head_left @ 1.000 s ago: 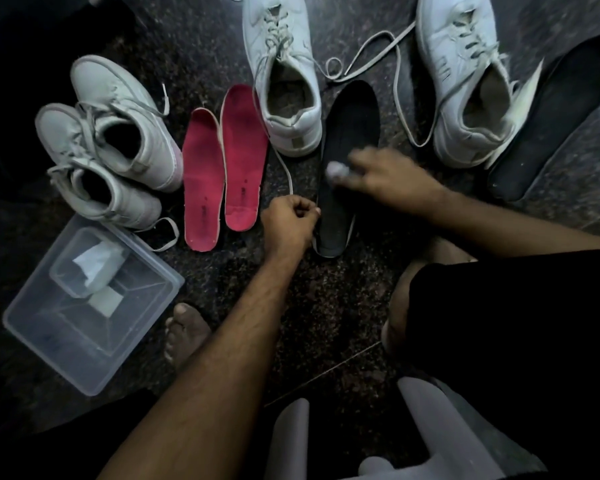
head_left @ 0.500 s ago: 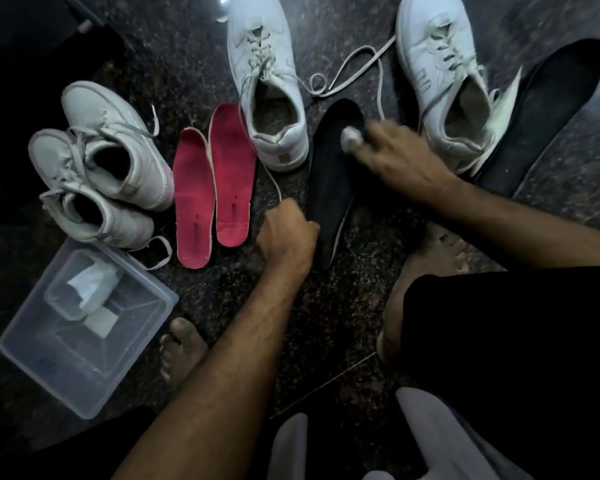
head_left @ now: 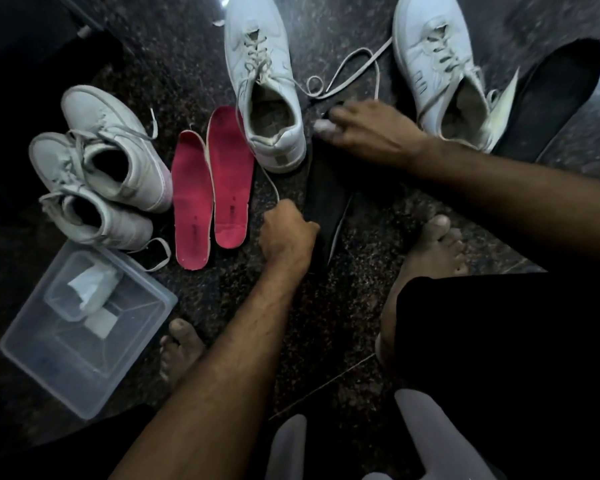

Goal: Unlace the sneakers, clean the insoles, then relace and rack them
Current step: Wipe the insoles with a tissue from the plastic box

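Black insole (head_left: 326,199) on floor between the two far sneakers. Left hand (head_left: 286,233) curled, pinning its near end; right hand (head_left: 371,128) pinches white wipe (head_left: 323,125) at far end. Risk — insole skids if the pin slackens, wipe snags loose lace (head_left: 343,71).

1. Four sneakers (head_left: 264,81), all white with pale laces
2. Two insoles (head_left: 208,188), red-pink
3. Two more insoles (head_left: 548,98), black
4. Floor (head_left: 343,306), dark stone with brown speckles
5. Plastic box (head_left: 66,358), clear, with white tissue inside
6. Shorts (head_left: 499,341), black
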`<action>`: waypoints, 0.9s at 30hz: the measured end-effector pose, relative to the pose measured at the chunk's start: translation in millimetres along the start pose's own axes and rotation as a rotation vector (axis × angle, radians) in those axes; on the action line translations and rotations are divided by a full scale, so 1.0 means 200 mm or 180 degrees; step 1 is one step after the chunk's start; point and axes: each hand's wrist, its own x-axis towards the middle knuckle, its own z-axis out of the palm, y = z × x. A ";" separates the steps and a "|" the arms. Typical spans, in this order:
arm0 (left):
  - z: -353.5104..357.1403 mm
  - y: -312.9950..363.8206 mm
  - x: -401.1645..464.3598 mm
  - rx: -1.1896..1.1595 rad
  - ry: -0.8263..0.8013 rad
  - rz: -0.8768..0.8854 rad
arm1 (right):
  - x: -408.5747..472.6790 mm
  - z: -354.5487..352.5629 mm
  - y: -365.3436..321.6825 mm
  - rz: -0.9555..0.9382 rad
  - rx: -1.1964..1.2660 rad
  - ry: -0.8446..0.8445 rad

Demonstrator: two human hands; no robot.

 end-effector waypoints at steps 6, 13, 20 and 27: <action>-0.02 -0.01 0.00 -0.0043 -0.0110 -0.0016 | -0.05 -0.04 0.03 0.1178 0.0304 0.0035; 0.01 0.01 0.00 -0.0114 0.0153 0.0188 | -0.23 0.01 -0.16 0.0493 0.0580 -0.0388; 0.03 0.01 0.04 -0.0107 0.0080 0.0167 | -0.24 -0.06 -0.20 0.0260 0.1003 -0.0607; 0.03 0.00 0.02 -0.0105 0.0043 0.0239 | -0.22 -0.05 -0.14 0.1055 0.1313 -0.0471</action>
